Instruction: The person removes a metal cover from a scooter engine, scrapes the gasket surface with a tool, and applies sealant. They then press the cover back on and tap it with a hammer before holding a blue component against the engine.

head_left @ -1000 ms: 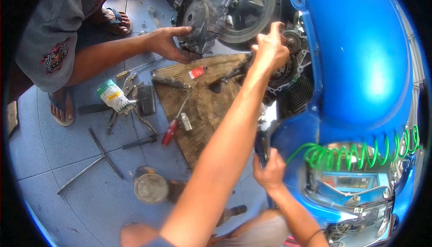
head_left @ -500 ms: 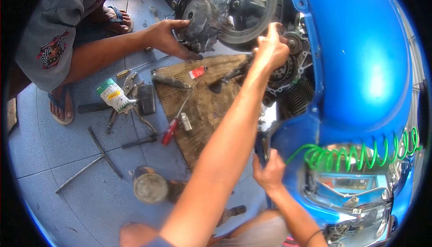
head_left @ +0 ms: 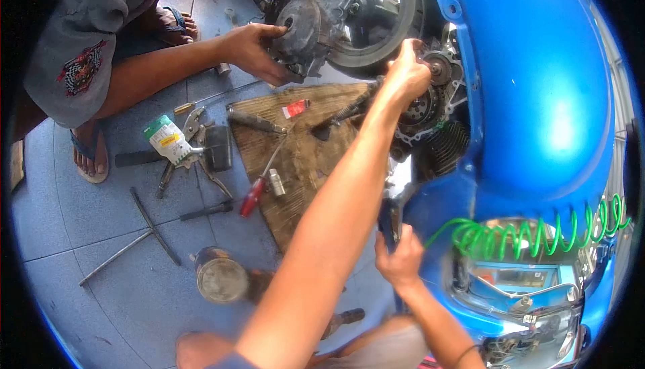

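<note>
My left hand reaches up to the open engine beside the blue body panel. Its fingers are curled near a small gear; what they grip, if anything, is hidden. Lower down, my right hand is wrapped round an air blow gun, whose nozzle points up towards the engine. A green coiled hose runs to that hand from the right. At the top, another person's hand steadies a dark engine casing in front of the wheel.
Cardboard on the tiled floor carries a red-handled screwdriver, a socket and a small red packet. Left of it lie a mallet, locking pliers, a T-handle wrench and a can. The blue body panel borders the right.
The other person's hand and the casing have shifted slightly right and down. My left hand stays at the engine and my right hand keeps hold of the air blow gun.
</note>
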